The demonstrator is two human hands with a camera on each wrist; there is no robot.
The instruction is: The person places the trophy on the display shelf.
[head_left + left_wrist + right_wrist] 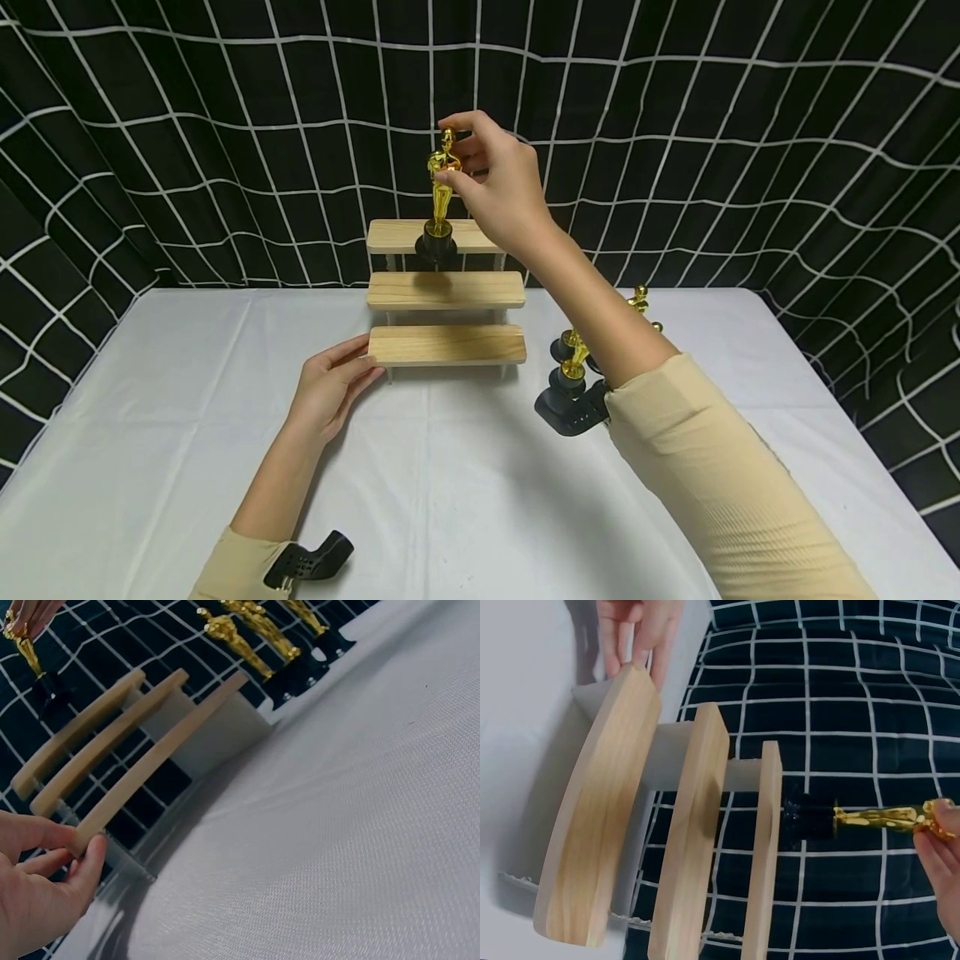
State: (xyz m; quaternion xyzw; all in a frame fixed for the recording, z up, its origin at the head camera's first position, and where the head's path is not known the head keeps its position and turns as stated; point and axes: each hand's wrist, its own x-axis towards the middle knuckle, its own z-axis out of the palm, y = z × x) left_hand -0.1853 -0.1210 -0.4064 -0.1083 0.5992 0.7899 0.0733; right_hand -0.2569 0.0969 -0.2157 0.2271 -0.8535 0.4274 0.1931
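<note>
Beige, finely textured sleeves [735, 475] cover both forearms; black angular camera mounts [311, 560], the left dotted with holes.

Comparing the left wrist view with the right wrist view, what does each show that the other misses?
Only the left wrist view: other statuettes standing beyond the shelf.

Only the right wrist view: the broad, grained top of the lowest step, and a shadow on the middle step.

Both: the left hand gripping the lowest step's end, the right hand holding a gold statuette with a black base, the white cloth and the gridded black curtain.
</note>
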